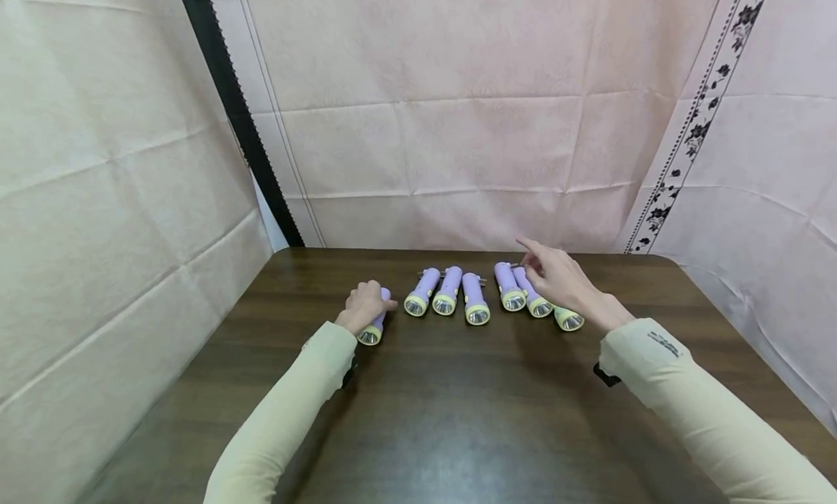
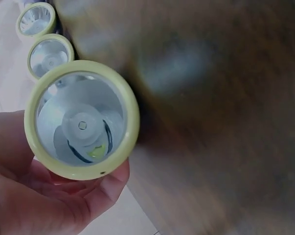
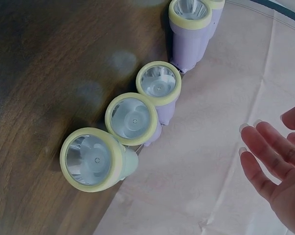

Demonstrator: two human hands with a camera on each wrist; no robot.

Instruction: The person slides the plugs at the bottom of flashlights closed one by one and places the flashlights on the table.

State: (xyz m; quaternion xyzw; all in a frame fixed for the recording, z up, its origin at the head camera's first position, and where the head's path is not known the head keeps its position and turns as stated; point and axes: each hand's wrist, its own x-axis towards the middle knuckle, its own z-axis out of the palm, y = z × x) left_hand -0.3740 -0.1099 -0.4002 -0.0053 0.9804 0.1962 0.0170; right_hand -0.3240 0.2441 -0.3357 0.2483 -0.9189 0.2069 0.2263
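My left hand [image 1: 362,306] grips a purple flashlight [image 1: 383,295] with a yellow rim at the left end of the row. In the left wrist view its yellow-rimmed lens [image 2: 82,120] faces the camera, with thumb and fingers around the body behind. My right hand [image 1: 556,275] hovers over the right end of the row with its fingers loosely spread, holding nothing. Beneath it lie two purple flashlights, the outer one [image 1: 508,286] and its neighbour [image 1: 538,301]. Beside them is a pale green flashlight [image 3: 130,161], partly hidden by my right hand in the head view.
Three more purple flashlights lie mid-row: a left one [image 1: 421,292], a middle one [image 1: 448,290] and a right one [image 1: 475,298]. All rest on a dark wooden table [image 1: 458,402]. Pale cloth [image 1: 425,141] hangs behind and along both sides.
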